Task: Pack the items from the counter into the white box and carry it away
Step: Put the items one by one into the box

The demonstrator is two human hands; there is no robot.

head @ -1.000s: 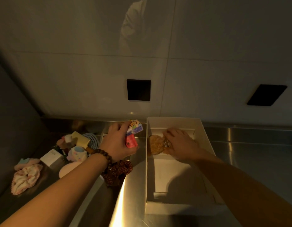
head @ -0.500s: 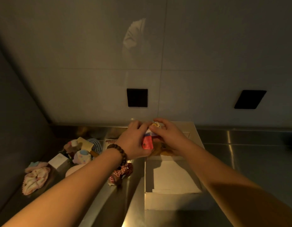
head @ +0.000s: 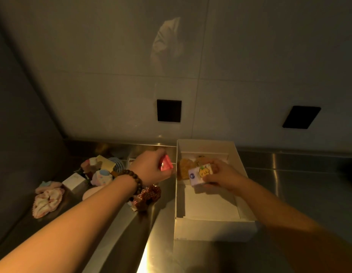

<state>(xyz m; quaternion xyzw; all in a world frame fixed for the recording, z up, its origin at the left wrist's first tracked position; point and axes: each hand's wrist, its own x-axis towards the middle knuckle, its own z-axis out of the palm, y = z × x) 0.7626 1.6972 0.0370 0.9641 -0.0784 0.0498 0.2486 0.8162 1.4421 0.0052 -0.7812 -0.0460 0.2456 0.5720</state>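
The open white box stands on the steel counter, right of centre. A brown plush item lies at its far end. My right hand is inside the box, shut on a small white packet with a yellow cartoon print. My left hand, with a bead bracelet on the wrist, hovers just left of the box's rim and grips a small pink packet. Left of it lie a checked red scrunchie, a pink floral scrunchie, a small white carton and a heap of small pastel items.
The tiled wall behind the counter carries two black square plates. A dark side wall closes off the left. Bare steel counter stretches to the right of the box.
Both hands met above the box half a second ago. Now they have parted: the right has taken the cartoon packet down into the box, the left keeps the pink packet at the rim.
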